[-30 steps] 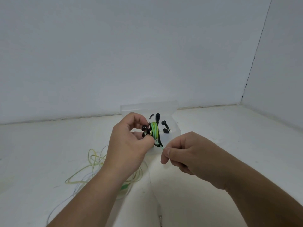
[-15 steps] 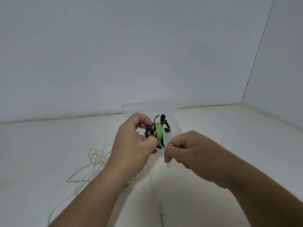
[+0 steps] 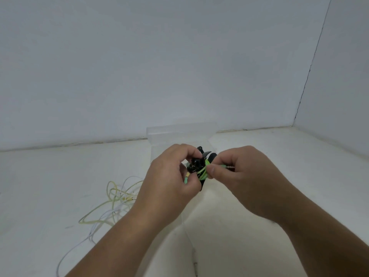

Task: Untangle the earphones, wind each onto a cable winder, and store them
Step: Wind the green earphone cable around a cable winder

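HEAD VIEW: A single wide-angle camera, worn on the person's head, looks forward and down across the white worktop (image 3: 279,152) toward the corner where the back wall (image 3: 159,66) meets the side wall (image 3: 343,76). The left hand (image 3: 169,176) and right hand (image 3: 245,176) meet at the cable winder (image 3: 196,163) and its green cable (image 3: 202,173) in mid-frame. They are close beneath the lens, and the forearms enter from the bottom edge.

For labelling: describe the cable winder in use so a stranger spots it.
Find the clear plastic box on the white table. Before it, the left hand grips a small black plastic winder. Unlike the loose yellow-white cables at left, it carries wound green cable.
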Tool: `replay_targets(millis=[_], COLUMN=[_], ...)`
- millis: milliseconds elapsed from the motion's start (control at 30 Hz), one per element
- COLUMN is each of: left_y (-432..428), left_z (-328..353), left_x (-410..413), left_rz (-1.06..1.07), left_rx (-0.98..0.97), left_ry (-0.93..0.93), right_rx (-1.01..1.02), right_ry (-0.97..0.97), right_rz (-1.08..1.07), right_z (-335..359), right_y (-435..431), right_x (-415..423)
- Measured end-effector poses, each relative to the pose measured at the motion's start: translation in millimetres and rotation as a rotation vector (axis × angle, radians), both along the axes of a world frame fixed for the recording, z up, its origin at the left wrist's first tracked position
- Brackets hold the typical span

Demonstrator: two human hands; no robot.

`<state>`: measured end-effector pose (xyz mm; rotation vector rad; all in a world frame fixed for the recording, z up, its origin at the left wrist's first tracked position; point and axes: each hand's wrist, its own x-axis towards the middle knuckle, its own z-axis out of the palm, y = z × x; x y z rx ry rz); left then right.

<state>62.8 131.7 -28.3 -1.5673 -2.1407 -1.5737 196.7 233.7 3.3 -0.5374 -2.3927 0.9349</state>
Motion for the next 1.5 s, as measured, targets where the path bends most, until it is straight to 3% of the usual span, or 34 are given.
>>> replay_targets(millis=[333,567,733,1000,1100,1333,1500], left_y=[0,1,2,3,3,1,1], left_z=[-3,-1,1,-2,-3,-2,-1], left_x=[3,7,6,2,2,6,8], left_rz=[-0.142,-0.223,-0.238,-0.139,-0.132,-0.112,-0.078], left_rx=[-0.053,0.004,0.032,-0.001,-0.004,0.005,0.068], left_ry=[0.072,-0.199,-0.251,-0.191,-0.195,-0.150,-0.136], right_rx=[0.061,0.030,-0.004,-0.057,0.013,0.144,0.096], right_ry=[0.225,0.330,0.371,0.345,0.302,0.223,0.277], right_rz=[-0.159,-0.118,-0.075,0.034,0.075,0.030,-0.023], right_z=[-8,-9,-9,-8,-9,-13,-15], right_y=[8,7,5,5,6,6,3], right_x=[-3,-5,-4,-4,-4,-8,-11])
